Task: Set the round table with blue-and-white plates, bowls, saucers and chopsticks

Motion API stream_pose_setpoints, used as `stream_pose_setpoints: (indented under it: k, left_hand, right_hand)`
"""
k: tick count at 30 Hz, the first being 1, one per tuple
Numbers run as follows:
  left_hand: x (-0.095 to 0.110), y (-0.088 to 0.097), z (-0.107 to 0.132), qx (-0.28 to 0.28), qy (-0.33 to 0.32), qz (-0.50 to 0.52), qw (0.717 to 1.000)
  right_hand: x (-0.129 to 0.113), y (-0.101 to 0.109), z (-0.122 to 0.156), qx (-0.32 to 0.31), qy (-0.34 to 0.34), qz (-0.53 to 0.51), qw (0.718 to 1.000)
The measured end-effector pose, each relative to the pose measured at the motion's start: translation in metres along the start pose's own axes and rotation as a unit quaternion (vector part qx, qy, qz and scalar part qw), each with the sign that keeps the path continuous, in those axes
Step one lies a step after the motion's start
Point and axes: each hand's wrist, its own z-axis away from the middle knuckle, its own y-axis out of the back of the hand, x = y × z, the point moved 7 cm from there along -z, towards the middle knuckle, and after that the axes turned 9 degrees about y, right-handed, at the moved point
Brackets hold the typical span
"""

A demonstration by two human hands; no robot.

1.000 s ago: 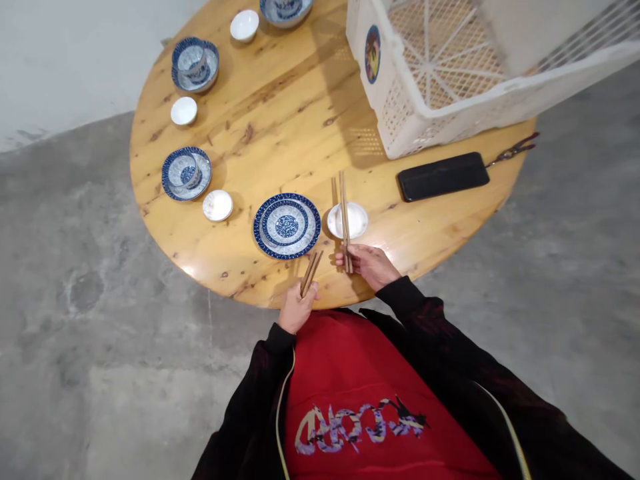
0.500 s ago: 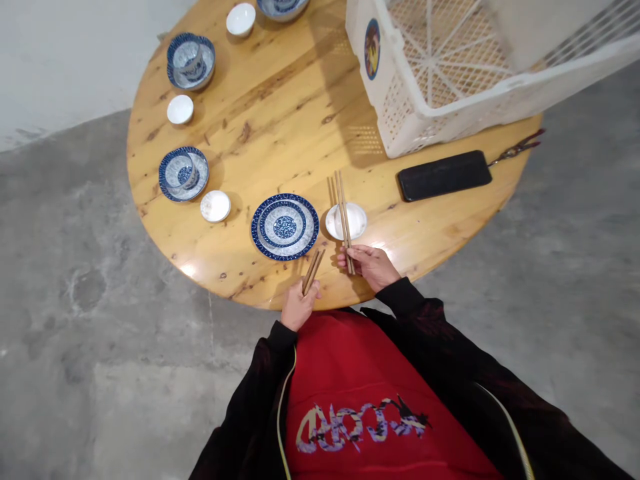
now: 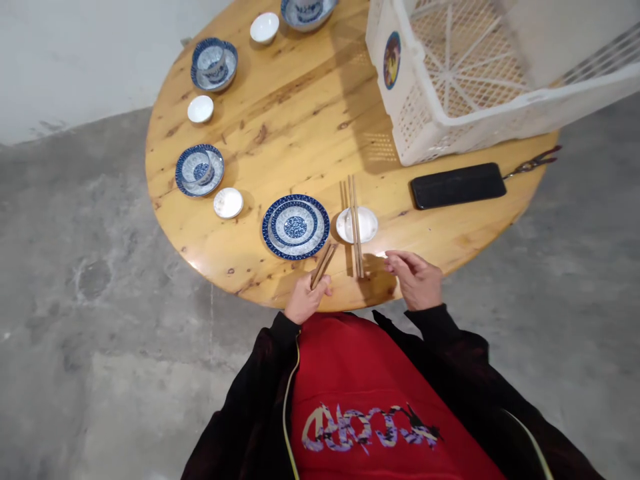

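My left hand (image 3: 306,298) is closed round a bundle of wooden chopsticks (image 3: 323,265), their tips pointing away near the table's front edge. A blue-and-white plate (image 3: 269,237) with a smaller patterned dish (image 3: 296,227) in it lies just beyond that hand. To its right, a pair of chopsticks (image 3: 357,233) rests across a small white bowl (image 3: 370,225), near ends toward me. Apart from that pair, to its right, my right hand (image 3: 419,280) hovers with loosely bent fingers and holds nothing.
A white plastic crate (image 3: 425,137) stands at the back right of the round wooden table (image 3: 280,160). Before it lie a black phone-like slab (image 3: 459,185) and a metal tool (image 3: 533,162) with dark red handles. Patterned bowls (image 3: 220,172) and white bowls (image 3: 229,203) line the left side.
My right hand has let go of the chopsticks on the white bowl and moved off to the right. My left hand still grips its bundle. The whole view has shifted slightly.
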Motion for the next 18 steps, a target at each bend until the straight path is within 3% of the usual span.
stream_pose_setpoints:
  k: [4, 7, 11, 18]
  left_hand:
    - [0.017, -0.022, 0.002, -0.108, 0.021, 0.085, 0.990]
    - [0.031, -0.037, 0.009, -0.170, 0.030, 0.128, 0.977]
    - [0.045, -0.044, 0.019, -0.175, 0.021, 0.157, 0.972]
    - [0.051, -0.054, 0.035, -0.174, 0.018, 0.158, 0.972]
  right_hand:
    - [-0.063, -0.017, 0.010, -0.097, 0.072, -0.012, 0.993]
    - [-0.095, -0.037, 0.015, -0.157, 0.102, -0.034, 0.982]
    - [-0.102, -0.046, 0.019, -0.179, 0.100, -0.052, 0.977]
    - [-0.107, -0.041, 0.028, -0.201, 0.090, -0.100, 0.970]
